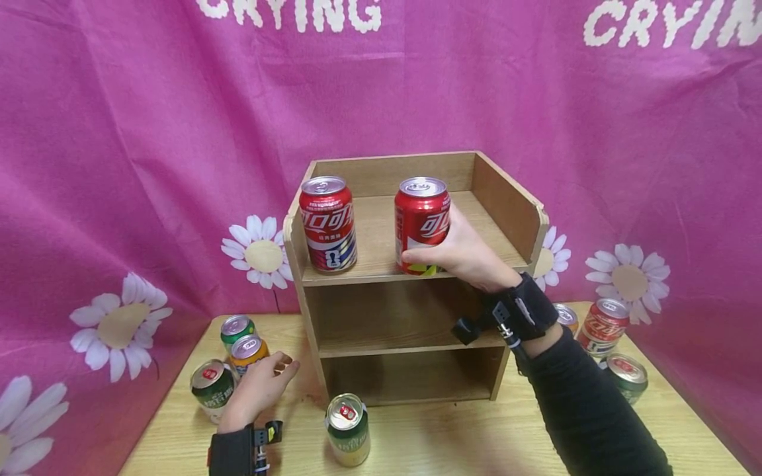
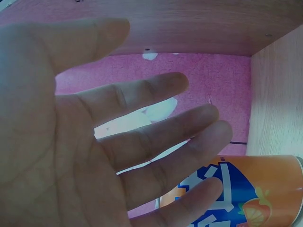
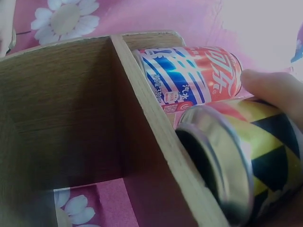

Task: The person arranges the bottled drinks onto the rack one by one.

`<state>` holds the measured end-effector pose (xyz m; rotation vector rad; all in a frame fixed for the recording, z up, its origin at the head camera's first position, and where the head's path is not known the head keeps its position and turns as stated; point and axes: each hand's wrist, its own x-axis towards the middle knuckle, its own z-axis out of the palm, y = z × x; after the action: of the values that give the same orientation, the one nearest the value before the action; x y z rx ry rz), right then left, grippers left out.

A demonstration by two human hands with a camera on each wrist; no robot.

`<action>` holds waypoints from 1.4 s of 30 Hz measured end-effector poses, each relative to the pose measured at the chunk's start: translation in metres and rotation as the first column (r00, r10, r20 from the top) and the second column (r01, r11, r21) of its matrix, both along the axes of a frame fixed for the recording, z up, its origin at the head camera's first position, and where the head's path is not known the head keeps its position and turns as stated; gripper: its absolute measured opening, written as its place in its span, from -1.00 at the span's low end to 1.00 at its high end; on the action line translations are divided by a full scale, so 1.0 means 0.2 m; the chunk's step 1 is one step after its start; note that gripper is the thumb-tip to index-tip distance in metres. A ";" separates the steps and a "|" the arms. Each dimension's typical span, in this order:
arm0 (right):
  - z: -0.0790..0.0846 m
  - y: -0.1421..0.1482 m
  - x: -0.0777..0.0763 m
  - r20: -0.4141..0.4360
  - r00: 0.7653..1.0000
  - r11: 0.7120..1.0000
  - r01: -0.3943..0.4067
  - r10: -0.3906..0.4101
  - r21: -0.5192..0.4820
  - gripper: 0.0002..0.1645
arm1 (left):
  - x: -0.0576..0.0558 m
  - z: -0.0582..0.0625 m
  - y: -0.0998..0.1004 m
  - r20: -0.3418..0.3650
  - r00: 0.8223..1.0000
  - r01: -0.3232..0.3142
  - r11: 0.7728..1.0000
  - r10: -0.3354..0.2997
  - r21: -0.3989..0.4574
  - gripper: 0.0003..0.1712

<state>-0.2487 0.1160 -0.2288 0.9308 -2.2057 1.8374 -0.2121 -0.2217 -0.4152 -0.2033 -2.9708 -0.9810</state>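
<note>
My right hand (image 1: 476, 254) grips a red Coca-Cola can (image 1: 411, 218) at the front edge of the wooden shelf's top tier (image 1: 372, 231). In the right wrist view this can shows its silver base and a yellow-and-black pattern (image 3: 274, 151), close over the board's edge. Another red Coca-Cola can (image 1: 329, 228) stands upright on the same tier, to the left. Beside the shelf's lower left side, my left hand (image 1: 256, 390) has its fingers spread and holds nothing. Nearest to it is an orange soda can (image 2: 279, 184), partly covered by its fingers in the left wrist view.
A green can (image 1: 237, 327) and a dark green can (image 1: 213, 390) stand at the table's left. One more green can (image 1: 348, 430) is in front of the shelf. On the right stand a red can (image 1: 604, 327), a green can (image 1: 626, 377) and a partly hidden orange can (image 1: 567, 316).
</note>
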 end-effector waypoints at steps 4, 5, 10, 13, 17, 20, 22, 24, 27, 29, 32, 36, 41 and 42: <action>0.00 0.00 -0.01 0.006 1.000 0.999 -0.003 0.003 0.044 -0.18 | 0.00 0.00 0.01 0.001 1.000 0.006 1.000 -0.006 0.005 -0.60; 0.01 0.00 -0.02 0.010 1.000 0.999 -0.010 0.010 0.050 -0.19 | -0.01 0.00 0.01 0.003 1.000 0.007 1.000 -0.007 0.004 -0.59; 0.02 -0.01 -0.05 0.025 0.998 0.996 -0.055 0.053 0.066 -0.24 | -0.02 -0.02 0.01 0.020 1.000 0.004 1.000 -0.004 -0.010 -0.59; 0.01 -0.03 -0.06 0.026 0.997 0.996 -0.068 0.066 0.050 -0.24 | -0.02 -0.02 0.01 0.026 1.000 0.007 1.000 -0.006 -0.014 -0.60; 0.00 -0.05 -0.07 0.028 0.998 0.998 -0.058 0.058 0.022 -0.23 | -0.02 -0.02 0.01 0.016 1.000 0.016 1.000 -0.015 -0.015 -0.59; 0.00 -0.05 -0.07 0.027 0.998 0.998 -0.053 0.053 0.014 -0.21 | -0.03 -0.02 0.01 0.007 1.000 0.019 1.000 -0.019 -0.019 -0.59; 0.00 -0.05 -0.07 0.018 0.999 0.999 -0.046 0.045 0.014 -0.21 | -0.03 -0.02 0.01 0.004 1.000 0.018 1.000 -0.018 -0.017 -0.60; -0.01 -0.05 -0.07 0.007 0.999 0.999 -0.033 0.033 0.010 -0.21 | -0.03 -0.02 0.01 0.004 1.000 0.019 1.000 -0.019 -0.012 -0.60; -0.02 -0.06 -0.06 -0.013 1.000 1.000 0.000 0.000 0.002 -0.19 | -0.02 -0.03 0.01 0.006 1.000 0.021 1.000 -0.021 -0.005 -0.59; -0.02 -0.07 -0.06 -0.028 0.999 1.000 0.026 -0.026 -0.001 -0.18 | -0.02 -0.03 0.01 0.010 1.000 0.019 1.000 -0.019 -0.003 -0.59; -0.02 -0.08 -0.04 -0.055 0.996 0.998 0.069 -0.069 0.001 -0.18 | -0.03 -0.02 0.00 0.013 1.000 0.018 1.000 -0.018 -0.003 -0.58; -0.02 -0.10 -0.03 -0.095 0.986 0.991 0.134 -0.134 -0.002 -0.18 | -0.03 -0.02 0.00 0.009 1.000 0.021 1.000 -0.021 -0.010 -0.58; -0.04 -0.12 -0.03 -0.154 0.951 0.961 0.275 -0.268 0.022 -0.14 | -0.02 -0.03 0.00 0.016 1.000 0.014 1.000 -0.014 -0.012 -0.59; -0.05 -0.13 -0.02 -0.160 0.943 0.954 0.300 -0.291 0.030 -0.13 | -0.02 -0.03 0.00 0.019 1.000 0.015 1.000 -0.015 -0.010 -0.59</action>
<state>-0.2532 0.0905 -0.2387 0.6774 -2.1707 1.5272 -0.2169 -0.2211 -0.4206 -0.2173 -2.9963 -0.9753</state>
